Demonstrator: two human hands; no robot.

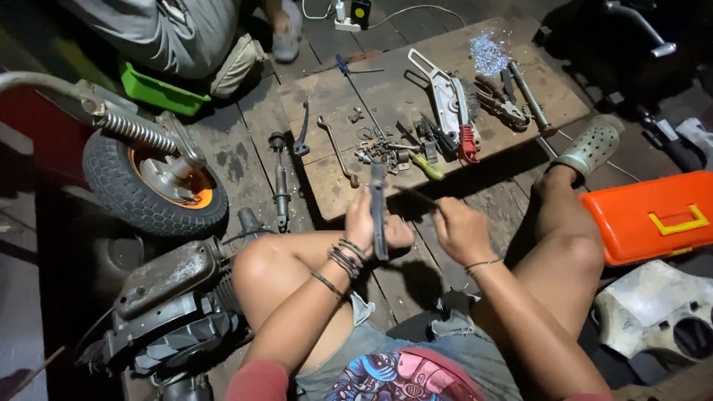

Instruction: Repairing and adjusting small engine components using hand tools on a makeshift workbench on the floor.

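Right now the left hand (369, 223) is gripping a long dark metal part (379, 212), fingers closed round its lower half, held above the wooden floor (238, 156) between the knees. Its long axis is running near upright in view, top end pointing toward the board (386, 93), bottom end poking out under the palm. The right hand (460, 232) is sitting just beside it on the right, curled shut on a thin dark tool (420, 197) whose tip is angling up-left toward the part; tip and part are looking close, contact unclear. Left hand is the nearer one, already on the part. Light is dim, so the tool's kind and the part's shape are hard to make out; right fingertips are hidden behind the knuckles. Small loose hardware (379, 152) is lying on the board beyond
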